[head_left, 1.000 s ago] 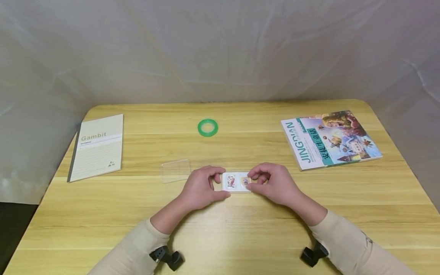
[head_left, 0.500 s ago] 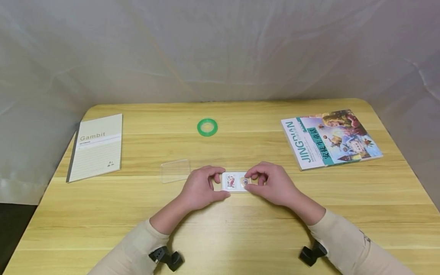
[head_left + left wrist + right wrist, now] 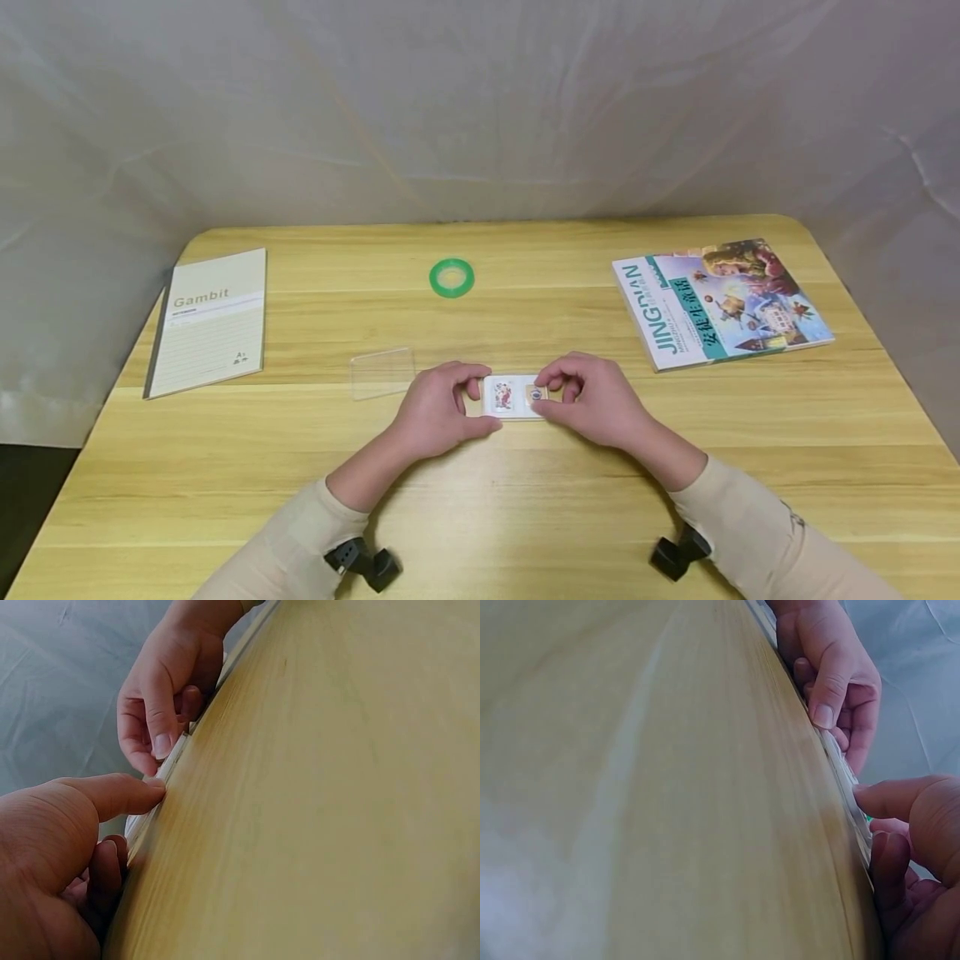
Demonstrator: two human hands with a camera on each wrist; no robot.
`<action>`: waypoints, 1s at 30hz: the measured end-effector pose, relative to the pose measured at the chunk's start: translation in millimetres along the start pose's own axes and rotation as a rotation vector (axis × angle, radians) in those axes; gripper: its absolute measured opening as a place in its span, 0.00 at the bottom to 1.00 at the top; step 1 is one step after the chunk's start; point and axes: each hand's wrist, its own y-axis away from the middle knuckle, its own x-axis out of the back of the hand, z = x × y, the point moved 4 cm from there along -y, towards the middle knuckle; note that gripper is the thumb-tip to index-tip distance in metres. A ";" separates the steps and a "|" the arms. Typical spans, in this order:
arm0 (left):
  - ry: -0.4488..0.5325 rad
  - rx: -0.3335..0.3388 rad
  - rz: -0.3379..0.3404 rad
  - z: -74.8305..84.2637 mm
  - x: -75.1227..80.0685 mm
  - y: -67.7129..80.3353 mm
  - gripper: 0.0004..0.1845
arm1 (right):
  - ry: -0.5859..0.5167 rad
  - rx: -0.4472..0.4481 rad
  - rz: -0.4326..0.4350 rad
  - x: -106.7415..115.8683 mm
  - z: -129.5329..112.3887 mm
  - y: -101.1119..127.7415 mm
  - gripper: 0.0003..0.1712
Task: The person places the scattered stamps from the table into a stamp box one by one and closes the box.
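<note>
A small white rectangular card (image 3: 519, 408) lies flat on the table at the front middle, bearing two little pictures. My left hand (image 3: 438, 412) holds its left end, thumb along the near edge and index finger along the far edge. The red-and-white picture (image 3: 503, 395) sits beside those fingers. Over the card's right end, my right hand (image 3: 600, 402) pinches a small tan picture sticker (image 3: 536, 396) with a blue mark, its thumb and index finger partly covering it. In the left wrist view the card (image 3: 171, 763) shows only edge-on between both hands.
A clear plastic plate (image 3: 382, 373) lies left of my left hand. Farther back is a roll of green tape (image 3: 452, 277). A notebook (image 3: 213, 325) lies at the left, and a colourful picture book (image 3: 723, 304) at the right. Behind the table hangs a pale curtain (image 3: 480, 108).
My right hand's fingertips have shifted slightly left over the sticker, and the right forearm has moved a little left. My left hand and the card have stayed in place.
</note>
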 end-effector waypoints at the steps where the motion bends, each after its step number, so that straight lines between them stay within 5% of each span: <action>1: 0.000 -0.001 0.001 0.0 -0.1 0.0 0.32 | -0.003 0.001 0.000 -0.1 -0.1 -0.1 0.13; 14: -0.001 0.001 0.002 0.8 -0.1 0.8 0.32 | -0.088 0.000 -0.008 1.0 0.7 0.7 0.17; 23: -0.005 0.005 0.003 0.5 0.3 1.5 0.32 | -0.286 0.070 0.058 7.5 3.4 8.4 0.52; 30: -0.004 0.001 0.006 1.5 0.5 1.6 0.32 | -0.155 0.145 0.108 14.8 10.9 15.7 0.44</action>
